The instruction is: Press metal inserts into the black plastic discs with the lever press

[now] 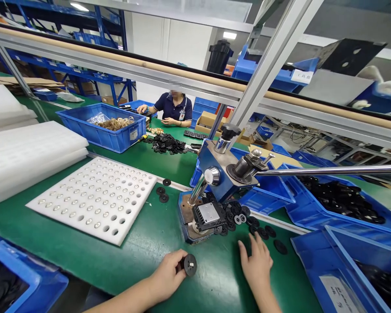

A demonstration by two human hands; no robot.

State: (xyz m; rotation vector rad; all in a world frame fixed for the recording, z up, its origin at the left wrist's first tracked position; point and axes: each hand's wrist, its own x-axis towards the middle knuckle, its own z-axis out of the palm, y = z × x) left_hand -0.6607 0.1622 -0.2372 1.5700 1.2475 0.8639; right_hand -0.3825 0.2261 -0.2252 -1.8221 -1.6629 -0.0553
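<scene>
Shows left hand (pixel 167 274) pinching a black disc (pixel 190 264) over the green mat (pixel 143 256), near the hand press (pixel 221 174). Shows right hand (pixel 257 264) open and flat, fingertips beside loose discs (pixel 263 232). Judged as part pick-up; calls for squaring the disc to the press fixture (pixel 207 215).

Nothing is legible. The white label (pixel 301 76) on the upper blue bin (pixel 275 80) carries dark characters that cannot be read. The print on the paper label (pixel 340 292) on the near right bin (pixel 313 261) is too faint.
</scene>
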